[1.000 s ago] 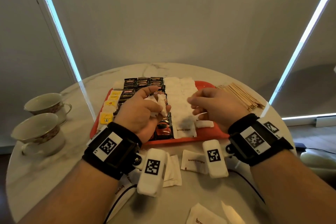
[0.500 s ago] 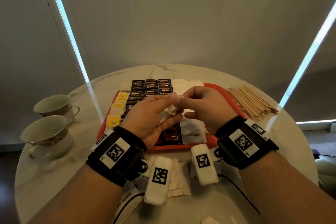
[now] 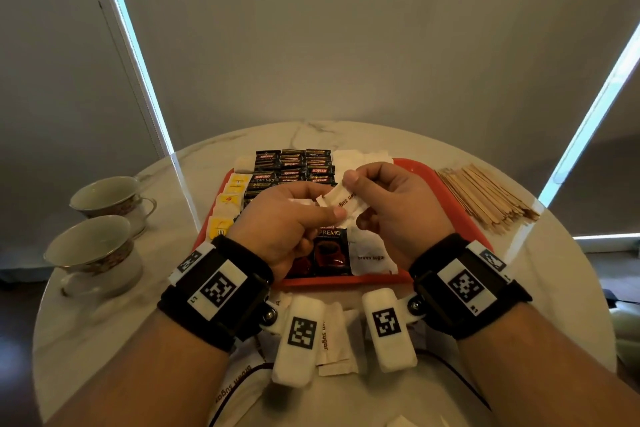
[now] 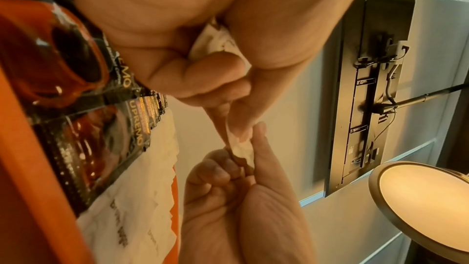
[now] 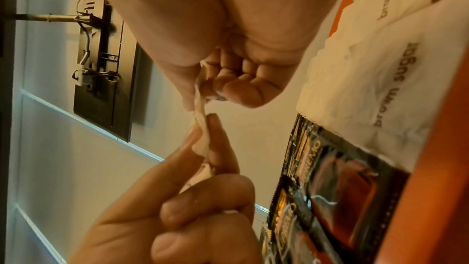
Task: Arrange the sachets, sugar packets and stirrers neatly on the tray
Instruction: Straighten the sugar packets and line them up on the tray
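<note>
The held sugar packet (image 3: 344,202) reads "brown sugar", like the packet on the tray (image 3: 371,257). Small black sachets (image 3: 292,163) read "KOPIKO"; the larger coffee sachet (image 3: 330,246) reads "SUPREMO".

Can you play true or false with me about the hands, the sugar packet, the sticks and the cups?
1. Both hands hold one brown sugar packet above the tray. True: the left hand and the right hand each pinch an end.
2. The wooden stirrers lie on the tray. False: they lie on the table, to the right of the tray.
3. Two cups stand left of the tray. True.
4. All sugar packets are on the tray. False: some loose packets lie on the table, near the wrists.
5. The dark coffee sachets are on the tray. True.
</note>
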Demonstrator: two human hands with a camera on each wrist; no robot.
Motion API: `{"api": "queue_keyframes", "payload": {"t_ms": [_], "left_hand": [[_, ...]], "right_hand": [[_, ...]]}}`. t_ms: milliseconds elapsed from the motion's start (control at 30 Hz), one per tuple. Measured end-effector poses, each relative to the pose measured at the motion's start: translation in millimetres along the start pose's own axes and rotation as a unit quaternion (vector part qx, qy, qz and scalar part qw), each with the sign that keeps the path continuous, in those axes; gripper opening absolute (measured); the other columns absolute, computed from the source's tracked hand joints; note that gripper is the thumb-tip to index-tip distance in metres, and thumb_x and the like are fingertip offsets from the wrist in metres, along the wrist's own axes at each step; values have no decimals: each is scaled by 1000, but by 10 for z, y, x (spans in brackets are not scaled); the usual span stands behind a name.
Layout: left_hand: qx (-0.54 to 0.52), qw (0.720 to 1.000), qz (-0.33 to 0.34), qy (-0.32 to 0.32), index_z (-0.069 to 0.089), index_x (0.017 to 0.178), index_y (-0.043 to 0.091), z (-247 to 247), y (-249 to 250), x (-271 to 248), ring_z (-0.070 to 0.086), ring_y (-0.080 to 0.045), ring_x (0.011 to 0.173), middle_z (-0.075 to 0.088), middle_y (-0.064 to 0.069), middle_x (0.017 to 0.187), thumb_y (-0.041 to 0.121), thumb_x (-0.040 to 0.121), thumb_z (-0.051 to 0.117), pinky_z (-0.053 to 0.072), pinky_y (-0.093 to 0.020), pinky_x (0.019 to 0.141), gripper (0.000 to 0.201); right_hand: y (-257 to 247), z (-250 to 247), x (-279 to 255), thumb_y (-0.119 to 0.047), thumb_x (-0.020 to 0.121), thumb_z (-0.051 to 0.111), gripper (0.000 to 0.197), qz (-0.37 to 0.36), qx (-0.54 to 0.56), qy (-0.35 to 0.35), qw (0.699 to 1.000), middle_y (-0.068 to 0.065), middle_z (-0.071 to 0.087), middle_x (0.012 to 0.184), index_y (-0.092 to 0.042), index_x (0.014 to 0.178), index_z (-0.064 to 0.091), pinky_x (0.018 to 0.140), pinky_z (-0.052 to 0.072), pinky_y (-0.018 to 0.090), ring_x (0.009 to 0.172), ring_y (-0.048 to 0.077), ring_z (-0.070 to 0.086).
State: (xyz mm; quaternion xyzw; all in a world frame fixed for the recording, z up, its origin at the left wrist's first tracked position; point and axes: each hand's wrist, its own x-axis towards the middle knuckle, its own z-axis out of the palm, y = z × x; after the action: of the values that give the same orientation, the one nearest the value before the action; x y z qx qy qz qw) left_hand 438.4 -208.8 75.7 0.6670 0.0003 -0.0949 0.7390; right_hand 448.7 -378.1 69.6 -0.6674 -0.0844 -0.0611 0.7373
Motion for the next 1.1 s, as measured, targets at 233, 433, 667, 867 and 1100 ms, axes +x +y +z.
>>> {"api": "queue_keyframes", "payload": {"t_ms": [233,433,667,867,1100], "left_hand": [[42,998,6,-38,80,95,14,46,11,-49,40,-10,49,70,-6,82,28,89,76,30,-20,42,16],[-75,996,21,33,79,108,14,58,-1,9,41,-5,53,75,-4,90,14,91,73,32,-16,39,18],[14,1000,12,-11,74,108,11,41,-16,4,40,-8,51,65,-8,88,10,92,72,29,-20,41,17],[9,996,77,53,80,100,18,31,-10,12,38,-7,47,60,1,67,28,97,69,32,-19,39,15],[-107,990,29,92,76,108,10,46,12,67,40,-5,46,61,-4,79,17,94,73,32,-16,36,16]], "right_hand": [[-104,-61,-36,-38,72,78,34,2,1,-46,999,31,66,87,-7,85,75,78,50,54,79,37,57],[-46,-83,-26,-38,79,79,60,47,-22,-84,995,11,67,90,10,108,61,63,56,30,71,19,59],[-30,-94,-7,-12,92,70,7,-18,-27,-29,999,15,76,92,-6,95,71,76,61,41,81,25,72],[-59,-82,-43,-23,80,77,38,38,13,-67,997,15,72,96,1,108,67,76,62,42,80,26,66],[-94,-101,-38,-13,93,71,15,47,-40,-21,998,6,67,73,2,95,72,64,59,32,65,16,62]]}}
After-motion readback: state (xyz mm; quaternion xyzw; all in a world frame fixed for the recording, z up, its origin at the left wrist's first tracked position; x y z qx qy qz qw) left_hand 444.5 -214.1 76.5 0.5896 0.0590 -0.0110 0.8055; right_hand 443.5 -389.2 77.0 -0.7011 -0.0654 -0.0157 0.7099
